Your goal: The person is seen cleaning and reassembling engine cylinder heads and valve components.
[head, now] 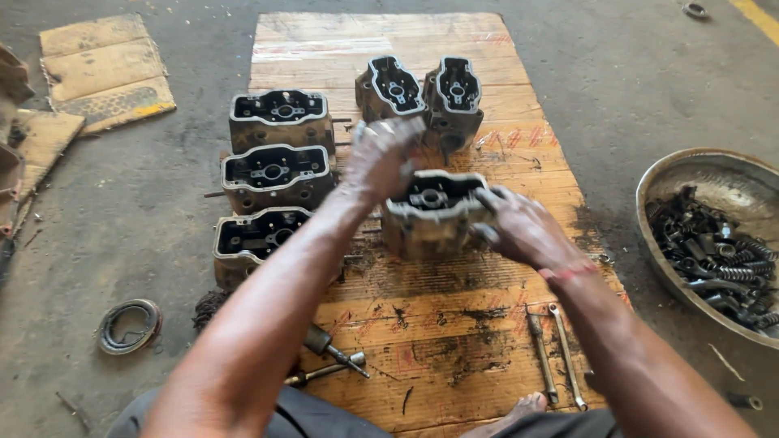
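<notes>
A greasy metal engine head [432,212] sits on a wooden board [422,97] in front of me. My right hand [523,229] grips its right side. My left hand [380,161], blurred and with fingers spread, is at its upper left corner, touching or just above it. Three similar engine heads [278,172] stand in a column on the board's left side. Two more engine heads [422,96] stand tilted at the back, just beyond my left hand.
A metal bowl [714,174] with springs and small parts stands at the right. Two spanners [556,353] lie on the board near my right forearm, and a tool [333,349] near my left. A rubber ring [128,324] and cardboard pieces [105,69] lie left.
</notes>
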